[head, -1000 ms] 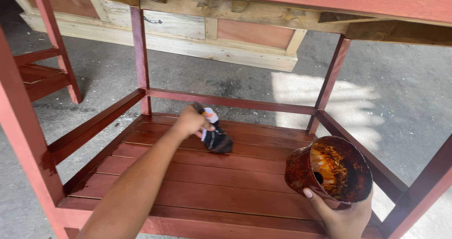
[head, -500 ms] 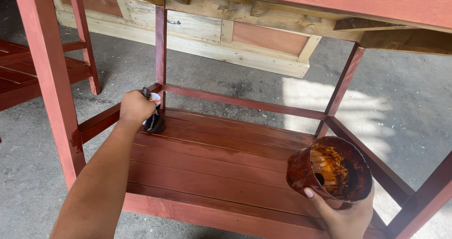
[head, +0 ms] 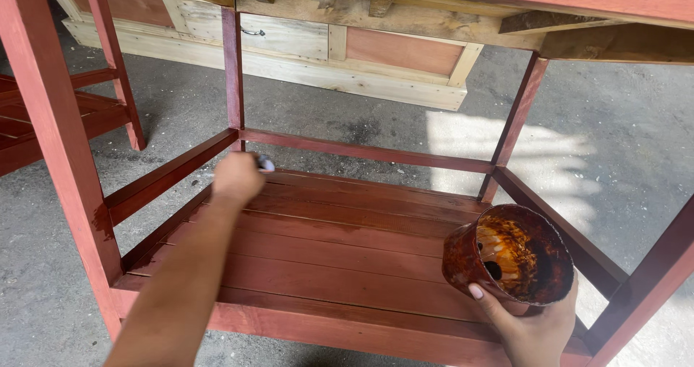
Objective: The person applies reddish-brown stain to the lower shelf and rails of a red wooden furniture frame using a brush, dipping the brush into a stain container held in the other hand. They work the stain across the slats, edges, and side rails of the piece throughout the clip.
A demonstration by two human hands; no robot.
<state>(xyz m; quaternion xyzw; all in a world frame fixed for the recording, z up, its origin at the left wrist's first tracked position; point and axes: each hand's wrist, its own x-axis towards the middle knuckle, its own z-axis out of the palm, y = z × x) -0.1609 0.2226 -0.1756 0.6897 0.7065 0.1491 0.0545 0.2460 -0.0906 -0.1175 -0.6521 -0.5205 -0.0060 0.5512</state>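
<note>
My left hand (head: 236,178) reaches under a red-painted wooden table and grips a paintbrush (head: 264,163); only a bit of the brush shows past my fingers, at the far left corner of the lower slatted shelf (head: 340,258). My right hand (head: 531,324) holds a paint-stained cup (head: 510,255) tilted toward me, its inside streaked orange and brown, above the shelf's near right corner.
Red table legs (head: 54,143) stand at the left and far corners, with rails (head: 361,150) around the shelf. A pale wooden pallet frame (head: 340,56) lies behind on the grey concrete floor (head: 622,143). Another red-painted piece (head: 43,121) stands at left.
My left hand with the brush moved from the shelf's middle to its far left corner and stays there. The cup in my right hand has barely shifted.
</note>
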